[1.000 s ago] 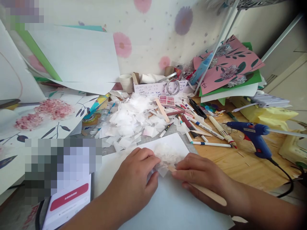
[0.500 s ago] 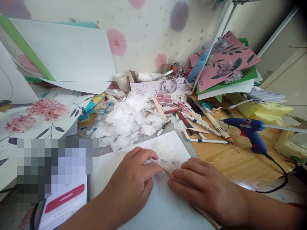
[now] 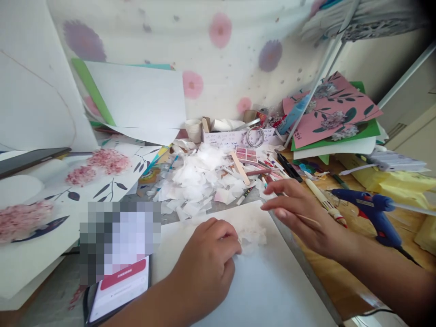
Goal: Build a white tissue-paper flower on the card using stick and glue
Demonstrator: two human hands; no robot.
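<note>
A white sheet of paper (image 3: 272, 290) lies before me with a raised cluster of white tissue-paper pieces (image 3: 254, 235) on it. My left hand (image 3: 209, 263) rests on the sheet, its thumb and fingers curled together at the cluster's left edge; what lies between the fingertips is hidden. My right hand (image 3: 303, 218) is raised over the sheet's right edge, its fingers bent around a thin wooden stick (image 3: 309, 220). Part of that stick is covered by the fingers. Behind the sheet spreads a loose heap of white tissue-paper scraps (image 3: 194, 175).
A phone (image 3: 119, 290) lies left of my left arm. Flower pictures (image 3: 109, 161) lie farther left. A blue glue gun (image 3: 378, 213) rests at right. Behind stand paper cups (image 3: 193, 131), a pink palette (image 3: 246, 155), a craft stick (image 3: 240, 168) and several pens.
My right hand has lifted away from the cluster, up and to the right, with the stick. My left hand stays by the cluster, its fingers more curled. The view has shifted.
</note>
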